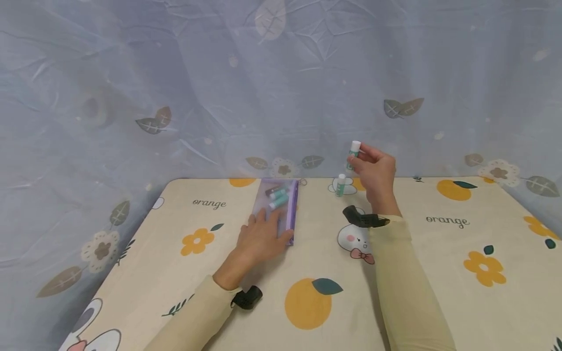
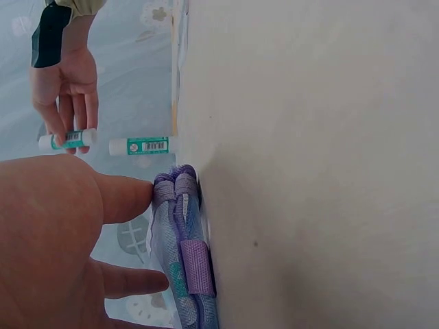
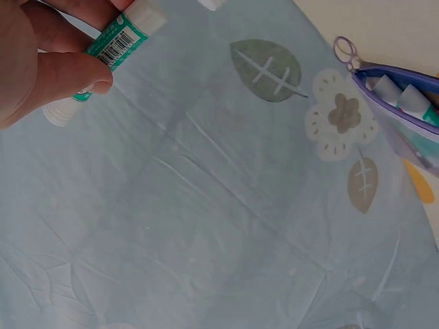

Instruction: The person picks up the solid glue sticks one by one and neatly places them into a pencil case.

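One tube (image 3: 120, 49), white-ended, teal label with barcode, pinched between thumb and fingers of the right hand (image 1: 378, 171); second tube (image 1: 340, 186), matching, upright below those fingers; one translucent pouch (image 1: 262, 195), purple-zipped, teal-and-white tubes (image 1: 278, 202) inside, beneath the left hand's (image 1: 260, 240) extended, spread fingers.

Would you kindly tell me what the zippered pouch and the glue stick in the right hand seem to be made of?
Zippered pouch: probably soft translucent plastic or fine mesh, because the sticks inside show through; its purple edging looks like matt woven fabric, given the ribbed texture.
Glue stick: likely hard plastic, judging by its smooth, straight tube; the printed label's material is unclear.
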`<action>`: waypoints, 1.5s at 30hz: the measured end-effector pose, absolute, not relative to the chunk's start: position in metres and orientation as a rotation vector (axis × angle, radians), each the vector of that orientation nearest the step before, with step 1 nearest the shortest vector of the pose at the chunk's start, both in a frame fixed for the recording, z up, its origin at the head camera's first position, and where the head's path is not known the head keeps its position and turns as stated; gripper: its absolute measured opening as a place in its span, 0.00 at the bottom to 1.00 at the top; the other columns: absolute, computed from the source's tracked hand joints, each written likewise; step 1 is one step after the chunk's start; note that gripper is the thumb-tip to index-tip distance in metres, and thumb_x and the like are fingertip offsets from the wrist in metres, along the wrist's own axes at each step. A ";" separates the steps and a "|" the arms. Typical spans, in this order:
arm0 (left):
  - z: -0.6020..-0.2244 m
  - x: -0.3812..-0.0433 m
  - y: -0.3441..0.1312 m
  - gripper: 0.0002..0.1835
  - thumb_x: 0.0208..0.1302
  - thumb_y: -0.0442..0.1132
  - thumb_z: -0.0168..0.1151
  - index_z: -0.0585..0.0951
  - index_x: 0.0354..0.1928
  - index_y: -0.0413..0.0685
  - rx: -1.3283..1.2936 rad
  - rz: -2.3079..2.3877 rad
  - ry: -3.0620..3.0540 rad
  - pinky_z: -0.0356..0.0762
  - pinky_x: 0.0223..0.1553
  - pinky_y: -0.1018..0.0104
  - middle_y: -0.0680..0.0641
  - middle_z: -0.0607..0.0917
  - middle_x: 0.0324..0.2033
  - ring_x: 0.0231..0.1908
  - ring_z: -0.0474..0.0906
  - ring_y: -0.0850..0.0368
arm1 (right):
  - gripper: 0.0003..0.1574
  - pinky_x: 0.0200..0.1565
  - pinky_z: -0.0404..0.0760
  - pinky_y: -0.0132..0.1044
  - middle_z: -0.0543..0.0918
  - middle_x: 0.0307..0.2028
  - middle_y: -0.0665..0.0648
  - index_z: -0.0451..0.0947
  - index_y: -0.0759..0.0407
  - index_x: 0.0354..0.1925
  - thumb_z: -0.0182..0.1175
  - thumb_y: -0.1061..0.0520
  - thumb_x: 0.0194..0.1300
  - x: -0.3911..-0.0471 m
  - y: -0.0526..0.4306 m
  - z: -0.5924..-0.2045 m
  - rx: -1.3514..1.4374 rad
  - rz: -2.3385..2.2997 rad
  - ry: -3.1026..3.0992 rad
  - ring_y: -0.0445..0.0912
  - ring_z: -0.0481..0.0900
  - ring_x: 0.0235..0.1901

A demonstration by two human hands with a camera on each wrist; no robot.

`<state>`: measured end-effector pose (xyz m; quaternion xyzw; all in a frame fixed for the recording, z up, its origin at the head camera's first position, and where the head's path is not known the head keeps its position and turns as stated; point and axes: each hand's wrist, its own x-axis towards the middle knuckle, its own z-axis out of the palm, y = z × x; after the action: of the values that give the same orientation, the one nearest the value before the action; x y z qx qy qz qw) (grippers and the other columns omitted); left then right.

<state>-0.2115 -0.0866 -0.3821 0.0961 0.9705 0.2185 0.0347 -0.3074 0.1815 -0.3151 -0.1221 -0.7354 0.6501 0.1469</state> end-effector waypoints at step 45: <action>-0.379 -0.211 -0.084 0.36 0.78 0.59 0.55 0.66 0.80 0.51 0.278 0.647 2.974 0.68 0.67 0.29 0.33 0.67 0.77 0.71 0.67 0.31 | 0.31 0.67 0.81 0.51 0.83 0.67 0.61 0.76 0.52 0.73 0.67 0.59 0.74 -0.314 0.150 -0.323 -0.058 1.834 -2.338 0.54 0.83 0.64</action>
<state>-0.2114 -0.0844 -0.3792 0.0910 0.9722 0.2114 0.0424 -0.3142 0.1502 -0.3232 -0.0193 -0.7839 0.6147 0.0847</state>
